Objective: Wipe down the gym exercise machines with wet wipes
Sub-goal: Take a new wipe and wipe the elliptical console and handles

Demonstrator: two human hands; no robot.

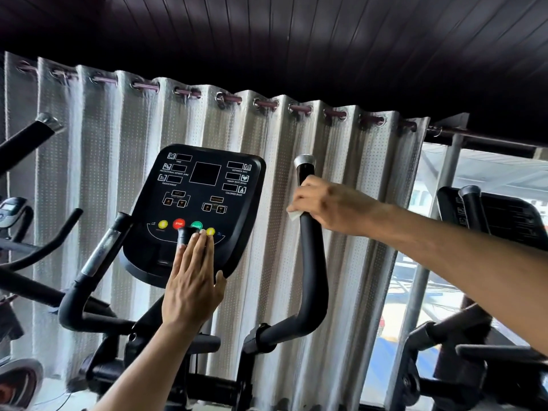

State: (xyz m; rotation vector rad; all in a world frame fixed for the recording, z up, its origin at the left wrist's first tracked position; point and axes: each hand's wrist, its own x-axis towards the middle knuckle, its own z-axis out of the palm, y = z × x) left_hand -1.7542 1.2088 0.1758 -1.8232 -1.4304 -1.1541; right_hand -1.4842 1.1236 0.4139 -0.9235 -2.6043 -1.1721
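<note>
An exercise machine stands in front of me with a black console (204,185) carrying dark displays and yellow, red and green buttons. My right hand (329,207) grips the upper part of the machine's black right handlebar (312,262), with a white wet wipe (296,215) wrapped between palm and bar; a corner of the wipe sticks out at the left. Above my fingers shows the bar's silver end cap (304,159). My left hand (192,280) lies flat with straight fingers against the console's lower edge, beside a short black inner grip (186,234).
The machine's left handlebar (89,280) curves up at the left. Another black machine (492,215) stands at the right, with more equipment (12,212) at the far left. Behind hangs a silver-white curtain (350,232) beside a bright window (430,277).
</note>
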